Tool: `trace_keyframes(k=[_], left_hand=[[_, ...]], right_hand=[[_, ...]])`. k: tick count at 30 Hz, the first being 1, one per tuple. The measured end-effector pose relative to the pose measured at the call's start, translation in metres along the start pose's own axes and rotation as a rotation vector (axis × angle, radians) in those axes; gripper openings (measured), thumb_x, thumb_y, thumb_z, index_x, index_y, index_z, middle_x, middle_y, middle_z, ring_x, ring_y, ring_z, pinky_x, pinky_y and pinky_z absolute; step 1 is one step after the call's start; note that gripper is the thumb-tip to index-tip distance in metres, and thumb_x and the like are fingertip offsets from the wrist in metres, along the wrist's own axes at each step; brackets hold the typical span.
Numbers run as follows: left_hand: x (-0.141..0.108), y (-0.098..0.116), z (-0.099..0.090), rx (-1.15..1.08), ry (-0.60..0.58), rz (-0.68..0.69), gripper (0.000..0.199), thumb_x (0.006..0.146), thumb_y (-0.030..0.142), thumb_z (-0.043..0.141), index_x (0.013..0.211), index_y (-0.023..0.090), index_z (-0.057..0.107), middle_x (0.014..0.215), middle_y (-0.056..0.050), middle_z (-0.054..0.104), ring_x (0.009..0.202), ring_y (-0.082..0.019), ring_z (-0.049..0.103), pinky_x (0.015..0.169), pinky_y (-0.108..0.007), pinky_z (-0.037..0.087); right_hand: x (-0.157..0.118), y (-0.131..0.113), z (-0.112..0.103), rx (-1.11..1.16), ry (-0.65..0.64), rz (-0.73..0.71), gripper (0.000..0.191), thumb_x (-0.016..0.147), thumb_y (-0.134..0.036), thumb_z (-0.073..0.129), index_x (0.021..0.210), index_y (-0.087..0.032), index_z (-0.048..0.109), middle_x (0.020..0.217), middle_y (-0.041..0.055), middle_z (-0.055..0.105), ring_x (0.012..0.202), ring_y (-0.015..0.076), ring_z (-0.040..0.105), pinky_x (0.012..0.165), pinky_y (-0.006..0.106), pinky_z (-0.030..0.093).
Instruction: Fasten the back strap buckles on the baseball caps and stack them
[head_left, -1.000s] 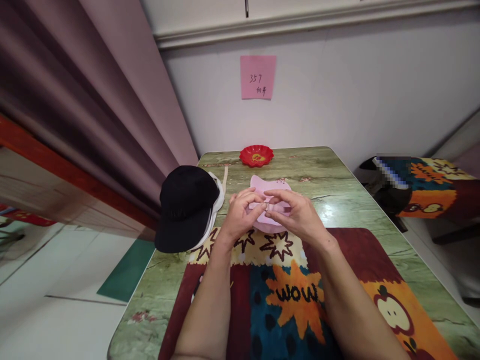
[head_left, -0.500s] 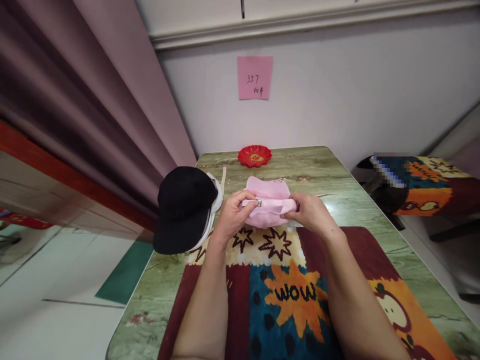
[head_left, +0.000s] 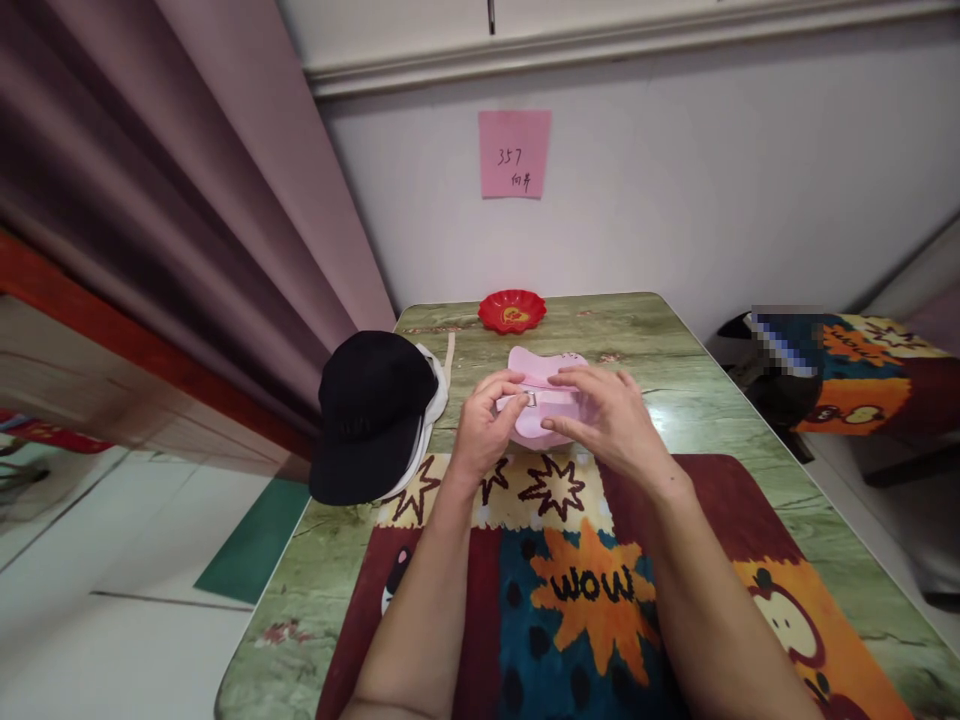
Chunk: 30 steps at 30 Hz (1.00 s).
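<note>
A pink cap [head_left: 532, 428] lies at the middle of the table, its brim toward the wall and its back strap with a small metal buckle facing me. My left hand [head_left: 486, 415] pinches the strap beside the buckle between thumb and fingers. On the cap's right side is my right hand [head_left: 611, 415], thumb and fingers parted above and below the strap; whether they touch the cloth is hard to see. A black cap [head_left: 371, 415] rests to the left, on top of a white cap [head_left: 435, 395] that shows only at its edge.
Beyond the pink cap stands a red scalloped dish [head_left: 512, 312]. A colourful mat [head_left: 600, 580] covers the near part of the green marbled table [head_left: 277, 600]. A pink paper note [head_left: 514, 155] is on the wall, and a patterned stool [head_left: 862, 380] stands to the right.
My right thumb and fingers have spread apart from their pinch on the cap's right side. Both hands and the pink cap sit slightly further right; my left hand keeps its pinch.
</note>
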<state>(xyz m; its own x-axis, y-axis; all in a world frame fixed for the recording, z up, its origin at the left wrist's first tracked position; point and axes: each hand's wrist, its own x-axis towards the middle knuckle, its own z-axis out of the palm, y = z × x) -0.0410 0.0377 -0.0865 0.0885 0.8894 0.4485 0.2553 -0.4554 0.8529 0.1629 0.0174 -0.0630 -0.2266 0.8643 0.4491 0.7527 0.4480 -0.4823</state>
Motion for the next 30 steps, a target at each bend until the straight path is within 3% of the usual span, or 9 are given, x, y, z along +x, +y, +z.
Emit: trace_keyframes(k=[5,9,19,24,30], left_hand=[[0.000,0.002,0.001,0.014,-0.035,0.035,0.012,0.090,0.028,0.065,0.082,0.019,0.069,0.115,-0.011,0.074,0.122,-0.025,0.063,0.114,-0.045,0.043],[-0.001,0.004,-0.001,0.031,-0.066,0.049,0.013,0.092,0.026,0.062,0.084,0.019,0.070,0.118,-0.011,0.074,0.126,-0.025,0.062,0.115,-0.046,0.043],[-0.001,0.005,-0.003,0.073,-0.119,0.074,0.020,0.097,0.023,0.055,0.094,0.019,0.074,0.125,-0.011,0.074,0.133,-0.025,0.059,0.117,-0.048,0.042],[0.000,0.009,-0.008,0.151,-0.048,0.082,0.015,0.090,0.027,0.069,0.101,0.020,0.077,0.122,-0.011,0.075,0.119,-0.025,0.068,0.109,-0.045,0.048],[-0.002,0.029,-0.016,0.251,0.073,0.087,0.005,0.084,0.023,0.073,0.080,0.021,0.072,0.109,-0.008,0.076,0.110,-0.025,0.070,0.107,-0.047,0.048]], right_hand=[[0.004,-0.013,0.023,0.025,0.074,-0.070,0.028,0.095,-0.032,0.066,0.122,-0.031,0.071,0.119,0.0068,0.075,0.119,0.0287,0.065,0.120,0.064,0.014],[0.003,-0.012,0.029,-0.011,0.143,-0.113,0.018,0.095,-0.030,0.066,0.111,-0.030,0.075,0.105,0.0042,0.077,0.113,0.0263,0.067,0.122,0.062,0.013],[0.004,-0.005,0.028,0.001,0.138,-0.109,0.019,0.093,-0.029,0.069,0.111,-0.031,0.076,0.110,0.0040,0.078,0.114,0.0267,0.068,0.122,0.063,0.018],[0.005,-0.005,0.028,0.026,0.180,-0.129,0.021,0.092,-0.029,0.071,0.113,-0.029,0.076,0.110,0.0053,0.078,0.113,0.0275,0.069,0.119,0.058,0.029],[0.005,-0.005,0.025,0.042,0.168,-0.135,0.024,0.090,-0.026,0.074,0.114,-0.026,0.074,0.108,0.0055,0.077,0.108,0.0265,0.070,0.115,0.055,0.035]])
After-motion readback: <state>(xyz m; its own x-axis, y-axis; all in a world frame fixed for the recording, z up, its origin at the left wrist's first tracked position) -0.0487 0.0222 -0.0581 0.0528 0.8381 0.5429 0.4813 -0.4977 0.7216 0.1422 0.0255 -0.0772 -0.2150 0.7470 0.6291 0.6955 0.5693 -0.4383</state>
